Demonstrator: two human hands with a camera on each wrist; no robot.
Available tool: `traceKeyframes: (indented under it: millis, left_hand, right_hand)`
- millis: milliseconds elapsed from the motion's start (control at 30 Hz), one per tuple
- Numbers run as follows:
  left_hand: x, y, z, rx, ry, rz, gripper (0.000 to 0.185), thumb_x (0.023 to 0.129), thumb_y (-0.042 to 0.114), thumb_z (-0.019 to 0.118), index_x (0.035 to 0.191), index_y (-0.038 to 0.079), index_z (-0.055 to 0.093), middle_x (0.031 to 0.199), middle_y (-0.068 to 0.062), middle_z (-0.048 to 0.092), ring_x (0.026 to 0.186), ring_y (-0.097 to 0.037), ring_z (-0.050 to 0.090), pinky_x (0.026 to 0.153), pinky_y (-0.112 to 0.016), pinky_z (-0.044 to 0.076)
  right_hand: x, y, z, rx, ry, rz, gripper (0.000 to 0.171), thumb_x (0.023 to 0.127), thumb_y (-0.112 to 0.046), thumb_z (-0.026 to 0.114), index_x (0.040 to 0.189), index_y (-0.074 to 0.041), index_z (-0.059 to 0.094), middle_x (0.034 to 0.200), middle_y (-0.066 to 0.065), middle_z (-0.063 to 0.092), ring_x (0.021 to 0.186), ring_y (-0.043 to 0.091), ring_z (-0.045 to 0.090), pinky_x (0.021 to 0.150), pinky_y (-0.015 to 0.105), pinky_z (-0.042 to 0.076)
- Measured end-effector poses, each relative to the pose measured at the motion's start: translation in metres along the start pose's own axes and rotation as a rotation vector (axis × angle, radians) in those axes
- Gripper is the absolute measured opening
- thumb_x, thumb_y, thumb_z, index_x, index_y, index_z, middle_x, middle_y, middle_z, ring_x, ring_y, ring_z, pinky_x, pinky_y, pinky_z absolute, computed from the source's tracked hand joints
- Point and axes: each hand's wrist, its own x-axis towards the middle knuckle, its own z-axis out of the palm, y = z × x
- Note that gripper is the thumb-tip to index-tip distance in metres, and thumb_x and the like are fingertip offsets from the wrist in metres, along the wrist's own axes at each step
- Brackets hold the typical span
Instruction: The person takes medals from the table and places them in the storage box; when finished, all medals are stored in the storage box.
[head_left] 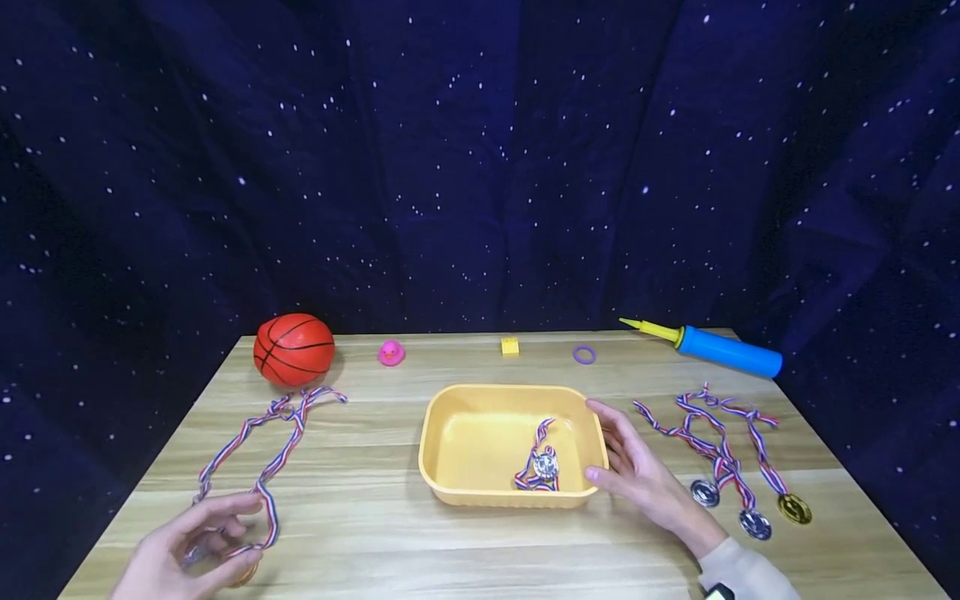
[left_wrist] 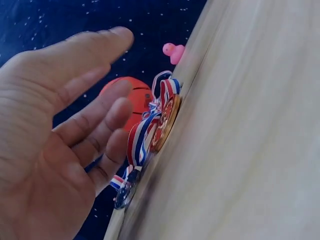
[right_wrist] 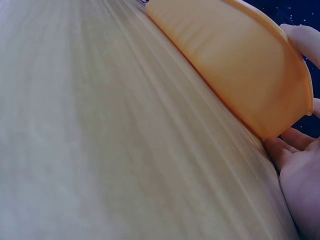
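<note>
My left hand [head_left: 197, 546] hovers with thumb and fingers spread around medals at the front left. In the left wrist view, a bronze-coloured medal [left_wrist: 166, 125] and a silver medal [left_wrist: 127, 192] are just beyond the fingertips. Their red, white and blue ribbons [head_left: 243, 433] stretch back toward the ball. With my right hand [head_left: 637, 475] I grip the right end of a yellow plastic basin [head_left: 480, 498], thumb at the rim and some fingers by its base. Inside the basin lies a silver medal [head_left: 545, 465] with its crumpled ribbon.
At the right lie two silver medals and a gold medal [head_left: 794, 508] with tangled ribbons. Along the back are a red basketball [head_left: 294, 350], pink rubber duck [head_left: 391, 353], yellow block [head_left: 510, 346], purple ring [head_left: 584, 355] and blue hand pump [head_left: 727, 352]. A dark starry cloth [head_left: 480, 167] hangs behind.
</note>
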Motion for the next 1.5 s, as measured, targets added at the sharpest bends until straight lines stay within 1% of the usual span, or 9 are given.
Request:
traceKeyframes:
  millis: [200, 300, 400, 600, 667, 833, 1133, 1300, 1500]
  left_hand:
    - [-0.009, -0.010, -0.002, 0.042, -0.001, -0.088, 0.061, 0.072, -0.005, 0.101, 0.127, 0.006, 0.077, 0.104, 0.003, 0.079, 0.083, -0.008, 0.070, 0.072, -0.016, 0.057]
    - [-0.013, -0.017, -0.003, 0.026, -0.035, -0.088, 0.057, 0.072, -0.005, 0.101, 0.124, 0.006, 0.079, 0.100, 0.004, 0.079, 0.085, -0.008, 0.070, 0.073, -0.015, 0.057]
    - [-0.014, -0.025, -0.003, 0.002, -0.070, -0.042, 0.057, 0.070, -0.006, 0.102, 0.121, 0.008, 0.080, 0.100, 0.006, 0.080, 0.087, -0.005, 0.072, 0.076, -0.013, 0.058]
    - [-0.012, -0.039, -0.005, -0.133, -0.146, 0.135, 0.061, 0.065, -0.017, 0.098, 0.119, 0.001, 0.078, 0.120, -0.002, 0.079, 0.105, -0.004, 0.076, 0.084, -0.019, 0.065]
    - [-0.012, -0.041, -0.005, -0.170, -0.163, 0.151, 0.059, 0.066, -0.020, 0.097, 0.119, -0.001, 0.078, 0.121, -0.003, 0.078, 0.110, -0.003, 0.075, 0.086, -0.021, 0.066]
    - [-0.010, -0.044, -0.006, -0.151, -0.187, 0.143, 0.056, 0.068, -0.016, 0.097, 0.118, 0.003, 0.081, 0.119, -0.002, 0.077, 0.108, -0.002, 0.075, 0.085, -0.023, 0.067]
    - [0.000, -0.041, -0.012, -0.043, -0.278, 0.122, 0.047, 0.075, -0.004, 0.098, 0.116, 0.015, 0.084, 0.106, 0.010, 0.078, 0.093, 0.003, 0.072, 0.073, -0.013, 0.062]
    - [0.004, -0.038, -0.013, -0.088, -0.329, 0.079, 0.045, 0.078, -0.007, 0.096, 0.116, 0.010, 0.082, 0.108, 0.010, 0.078, 0.100, 0.004, 0.073, 0.077, -0.013, 0.063]
    - [0.004, -0.032, -0.009, -0.062, -0.282, 0.049, 0.043, 0.078, -0.005, 0.097, 0.114, 0.011, 0.081, 0.107, 0.009, 0.078, 0.093, 0.000, 0.073, 0.075, -0.015, 0.062]
  right_hand:
    - [0.001, 0.001, 0.000, 0.010, -0.004, -0.001, 0.087, 0.101, 0.002, 0.073, 0.174, -0.007, 0.026, 0.172, 0.030, 0.035, 0.155, 0.026, 0.048, 0.125, 0.021, 0.041]
    - [0.001, 0.001, 0.000, 0.011, -0.003, 0.001, 0.087, 0.101, 0.002, 0.073, 0.174, -0.007, 0.027, 0.171, 0.030, 0.036, 0.155, 0.027, 0.048, 0.125, 0.021, 0.041]
    - [0.001, 0.001, 0.000, 0.009, 0.000, 0.004, 0.087, 0.101, 0.001, 0.074, 0.174, -0.008, 0.027, 0.171, 0.029, 0.036, 0.155, 0.028, 0.048, 0.125, 0.021, 0.041]
    - [0.000, 0.001, -0.001, 0.003, -0.001, 0.002, 0.086, 0.101, 0.002, 0.073, 0.174, -0.008, 0.027, 0.171, 0.030, 0.036, 0.154, 0.029, 0.048, 0.125, 0.022, 0.042]
    - [0.000, 0.001, -0.001, 0.000, 0.000, 0.002, 0.086, 0.101, 0.002, 0.073, 0.174, -0.009, 0.028, 0.171, 0.029, 0.036, 0.155, 0.029, 0.048, 0.125, 0.021, 0.041]
    - [0.000, 0.001, -0.001, -0.004, 0.003, 0.007, 0.086, 0.101, 0.001, 0.073, 0.174, -0.010, 0.028, 0.171, 0.028, 0.037, 0.155, 0.029, 0.048, 0.125, 0.021, 0.041]
    - [0.000, 0.002, 0.000, -0.004, 0.005, 0.017, 0.086, 0.101, -0.001, 0.074, 0.174, -0.011, 0.029, 0.171, 0.027, 0.037, 0.156, 0.030, 0.047, 0.125, 0.020, 0.040]
    - [0.000, 0.002, 0.000, -0.002, 0.004, 0.017, 0.086, 0.101, 0.001, 0.073, 0.174, -0.011, 0.029, 0.171, 0.027, 0.037, 0.155, 0.030, 0.047, 0.125, 0.021, 0.040]
    - [0.000, 0.001, 0.000, -0.006, 0.006, 0.016, 0.086, 0.101, 0.002, 0.073, 0.174, -0.011, 0.029, 0.170, 0.028, 0.038, 0.155, 0.029, 0.047, 0.125, 0.020, 0.040]
